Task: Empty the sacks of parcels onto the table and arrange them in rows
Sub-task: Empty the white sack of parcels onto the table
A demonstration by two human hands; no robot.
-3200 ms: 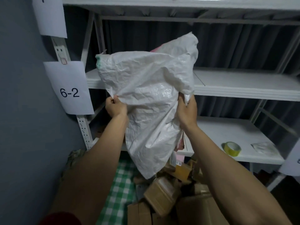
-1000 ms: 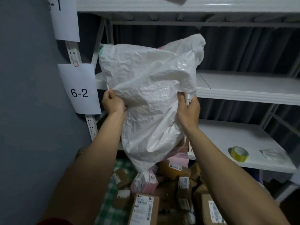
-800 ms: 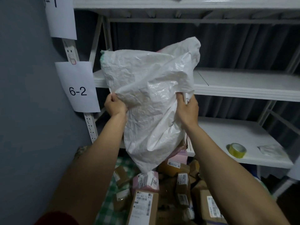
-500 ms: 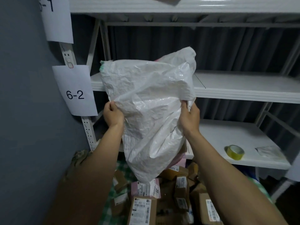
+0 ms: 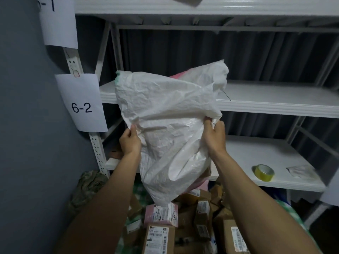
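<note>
Aloft on sack [image 5: 170, 110]: left hand [image 5: 130, 142], right hand [image 5: 214, 136]

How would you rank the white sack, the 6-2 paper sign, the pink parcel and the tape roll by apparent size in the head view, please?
1. white sack
2. paper sign
3. pink parcel, partly hidden by the sack
4. tape roll, though it lies farther away

White woven sack [image 5: 165, 125], crumpled, held aloft w/ its mouth hanging down, green trim at top-left corner. Right below, parcels [image 5: 201, 213] in a loose heap on the green-check bench [image 5: 140, 191]: mostly brown cardboard boxes w/ white labels, one pink parcel [image 5: 161, 215] under the mouth.
</note>
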